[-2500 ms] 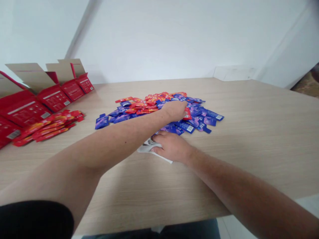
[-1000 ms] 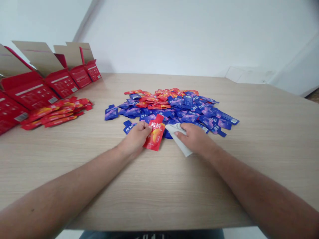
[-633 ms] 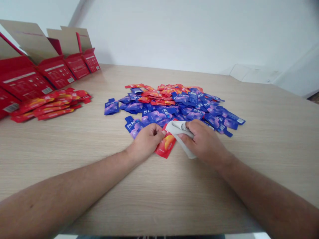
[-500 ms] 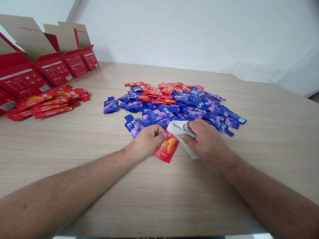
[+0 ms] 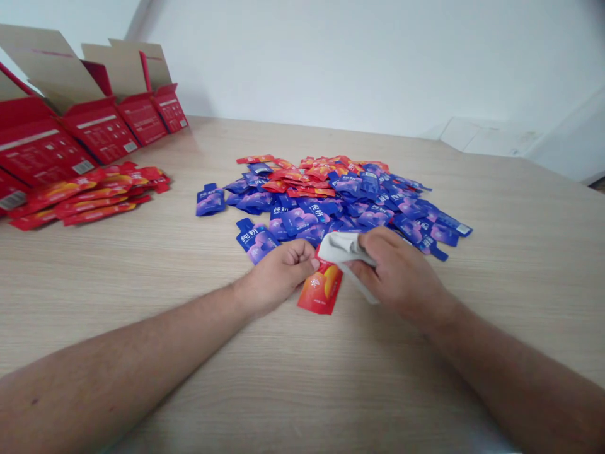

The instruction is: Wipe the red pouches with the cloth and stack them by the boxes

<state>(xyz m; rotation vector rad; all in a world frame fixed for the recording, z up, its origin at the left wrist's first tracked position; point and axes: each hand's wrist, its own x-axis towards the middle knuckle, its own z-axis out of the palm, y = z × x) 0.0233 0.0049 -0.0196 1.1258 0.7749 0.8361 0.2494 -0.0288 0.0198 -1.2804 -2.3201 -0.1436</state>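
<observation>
My left hand (image 5: 288, 272) pinches a red sachet (image 5: 319, 291) with an orange fruit print by its upper left edge. The sachet hangs tilted just above the wooden table. A folded white cloth (image 5: 341, 247) is gripped in my right hand (image 5: 394, 268); it lies over the sachet's top end and hides it. Right behind both hands spreads a heap of blue-purple sachets (image 5: 302, 217), with red sachets (image 5: 302, 176) on its far side. One blue sachet (image 5: 255, 238) lies close to my left knuckles.
Open red cartons (image 5: 99, 129) with raised flaps stand in a row at the left. In front of them lies a pile of red sachets (image 5: 94, 195). A white wall (image 5: 354, 63) rises behind the table (image 5: 302, 378).
The red sachet's lower end has swung slightly right and down. The white cloth and both hands have shifted a little, with the cloth still over the sachet's top.
</observation>
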